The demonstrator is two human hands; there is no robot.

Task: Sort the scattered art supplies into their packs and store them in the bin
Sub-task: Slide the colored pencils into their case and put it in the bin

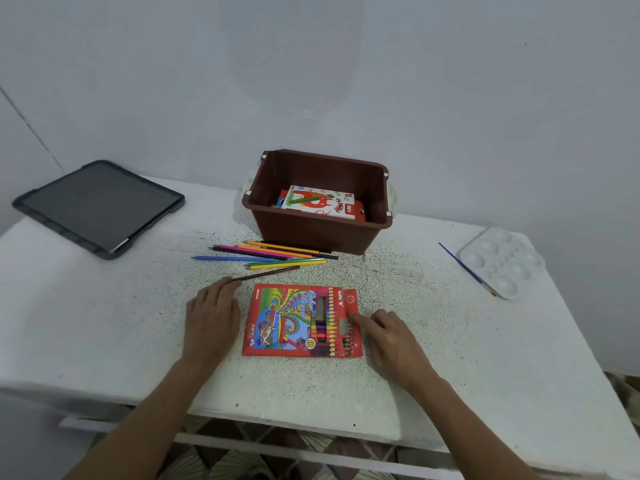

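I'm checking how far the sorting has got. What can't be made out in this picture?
Head view:
Bin: its front wall hides whatever lies beneath the pastel box.
Pencil pack: its window is too small to count pencils; the right hand covers its flap edge.
Left hand: too blurred to tell whether its fingertips touch the brown pencil.

Dim, even light, soft shadows – wide-angle bending at edges, slightly soft

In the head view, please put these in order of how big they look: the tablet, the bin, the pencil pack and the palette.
1. Bin and tablet: they look about alike, so I do not rank them.
2. Pack, though it lies nearest the camera.
3. Palette, smallest.
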